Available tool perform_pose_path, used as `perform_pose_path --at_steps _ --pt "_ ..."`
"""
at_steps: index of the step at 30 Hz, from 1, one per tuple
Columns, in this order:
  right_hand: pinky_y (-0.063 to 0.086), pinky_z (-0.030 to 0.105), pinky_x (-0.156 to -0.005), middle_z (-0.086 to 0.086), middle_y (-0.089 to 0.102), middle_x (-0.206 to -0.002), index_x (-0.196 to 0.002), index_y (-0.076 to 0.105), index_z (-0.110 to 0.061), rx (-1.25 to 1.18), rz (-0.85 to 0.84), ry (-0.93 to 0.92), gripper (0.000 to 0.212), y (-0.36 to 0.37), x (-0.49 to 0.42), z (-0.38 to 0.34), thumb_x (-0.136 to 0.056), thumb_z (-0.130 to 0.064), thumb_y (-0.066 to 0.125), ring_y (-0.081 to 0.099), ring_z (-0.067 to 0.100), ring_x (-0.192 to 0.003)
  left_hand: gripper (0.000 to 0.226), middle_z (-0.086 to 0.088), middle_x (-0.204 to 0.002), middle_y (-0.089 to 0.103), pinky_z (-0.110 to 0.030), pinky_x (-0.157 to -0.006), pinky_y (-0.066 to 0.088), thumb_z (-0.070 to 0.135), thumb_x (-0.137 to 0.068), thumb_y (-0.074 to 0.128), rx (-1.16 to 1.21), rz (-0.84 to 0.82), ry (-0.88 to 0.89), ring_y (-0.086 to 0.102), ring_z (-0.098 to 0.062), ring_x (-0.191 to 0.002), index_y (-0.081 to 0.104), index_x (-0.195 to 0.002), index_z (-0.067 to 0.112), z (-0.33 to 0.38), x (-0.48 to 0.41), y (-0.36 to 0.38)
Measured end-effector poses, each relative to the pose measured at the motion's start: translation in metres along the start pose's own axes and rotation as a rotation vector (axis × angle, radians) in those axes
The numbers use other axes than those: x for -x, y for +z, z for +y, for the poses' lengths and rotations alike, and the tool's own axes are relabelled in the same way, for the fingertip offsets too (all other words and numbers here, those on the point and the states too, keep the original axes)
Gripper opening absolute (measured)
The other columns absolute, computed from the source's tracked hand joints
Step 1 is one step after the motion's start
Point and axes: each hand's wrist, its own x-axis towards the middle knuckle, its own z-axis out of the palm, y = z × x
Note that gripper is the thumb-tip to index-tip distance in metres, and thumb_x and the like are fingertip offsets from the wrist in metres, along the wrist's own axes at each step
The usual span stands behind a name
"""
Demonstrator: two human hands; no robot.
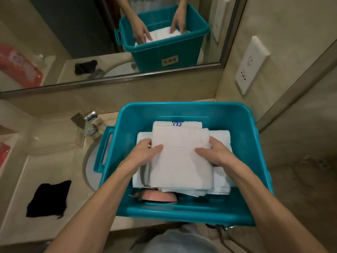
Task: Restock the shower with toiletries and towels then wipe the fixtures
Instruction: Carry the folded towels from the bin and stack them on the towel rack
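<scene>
The folded towels (182,157) are covering most of a pink object (156,196), perhaps a dish, at lower centre. The frame's left edge is cutting off a red packet (3,152).

Bare forearms reaching forward, left hand (146,152) and right hand (218,152) gripping the towel (180,167), thumbs on top

Metal-framed mirror (73,33) on beige wall (127,92). Below mirror: beige stone counter (45,172), chrome faucet (88,125), pale sink basin (91,172). Right of mirror: white socket plate (251,64) on side wall (284,33). Dim warm light.
</scene>
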Motion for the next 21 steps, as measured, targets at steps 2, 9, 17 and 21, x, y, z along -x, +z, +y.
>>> perform_pose_path --at_steps 2,9,17,21 --pt "0.056 0.028 -0.066 -0.001 0.069 -0.115 -0.128 0.058 -0.021 -0.031 0.0 -0.008 0.04 -0.003 0.007 -0.003 -0.091 -0.023 0.071 0.067 0.014 -0.095 0.039 0.006 -0.105 0.069 -0.03 -0.076 0.052 0.052 -0.089 0.062 -0.011 -0.044 -0.003 0.066 -0.014 -0.094 0.063 -0.11 0.019 -0.002 -0.005 -0.001" --pt "0.048 0.023 -0.055 -0.005 0.07 -0.095 -0.113 0.063 -0.018 -0.103 0.268 0.017 0.029 0.011 0.044 -0.01 -0.088 -0.029 0.074 0.065 0.008 -0.078 0.035 0.0 -0.111 0.071 -0.039 -0.09 0.056 0.046 -0.09 0.061 0.13 -0.229 0.004 0.068 -0.021 -0.1 0.062 -0.111 0.018 -0.003 -0.009 -0.004" --pt "0.054 0.026 -0.063 0.001 0.077 -0.094 -0.119 0.069 -0.02 -0.157 0.497 -0.076 0.038 0.044 0.121 -0.024 -0.082 -0.012 0.071 0.074 0.016 -0.079 0.032 -0.002 -0.111 0.069 -0.035 -0.07 0.053 0.038 -0.096 0.056 0.197 -0.355 0.204 0.065 -0.019 -0.092 0.055 -0.117 0.014 -0.002 0.02 -0.027" --pt "0.054 0.021 -0.053 0.006 0.076 -0.096 -0.118 0.063 -0.012 -0.279 0.644 -0.191 0.036 0.058 0.179 -0.043 -0.086 0.002 0.068 0.072 0.009 -0.065 0.029 0.002 -0.115 0.069 -0.04 -0.086 0.056 0.038 -0.098 0.057 0.297 -0.377 0.367 0.067 -0.018 -0.101 0.055 -0.12 0.019 0.015 0.046 -0.042"
